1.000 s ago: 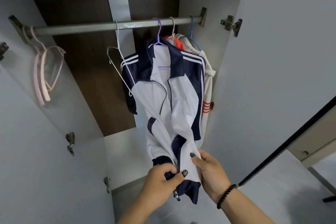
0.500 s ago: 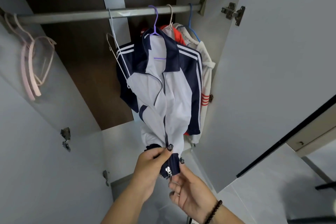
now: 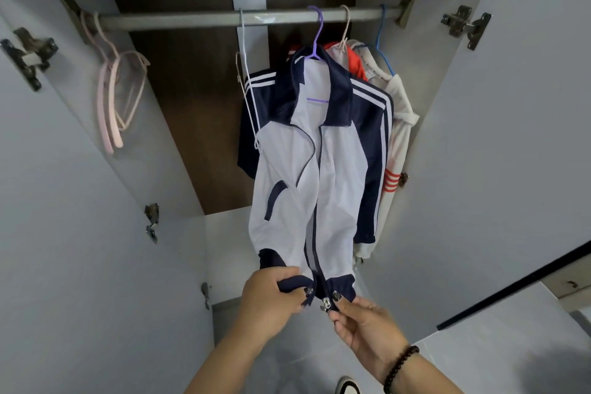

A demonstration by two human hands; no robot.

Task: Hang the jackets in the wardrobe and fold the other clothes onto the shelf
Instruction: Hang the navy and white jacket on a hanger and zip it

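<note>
The white-and-navy jacket (image 3: 319, 176) hangs on a purple hanger (image 3: 315, 38) right of the rail's (image 3: 192, 20) middle, so the hanging step looks done — the step now is closing the front. The left hand (image 3: 271, 297) pinches the left hem; the right hand (image 3: 367, 323) pinches the right hem by the zip pull (image 3: 325, 303). Next move probably calls for lining up both zip ends, then pulling up w/ the hem held taut. Other jackets crowd the rail's right end, against the wardrobe's (image 3: 447, 137) right wall; the left stretch — past a white hanger (image 3: 248, 89) — is free up to the pink hangers (image 3: 118, 99) at the far left end.
</note>
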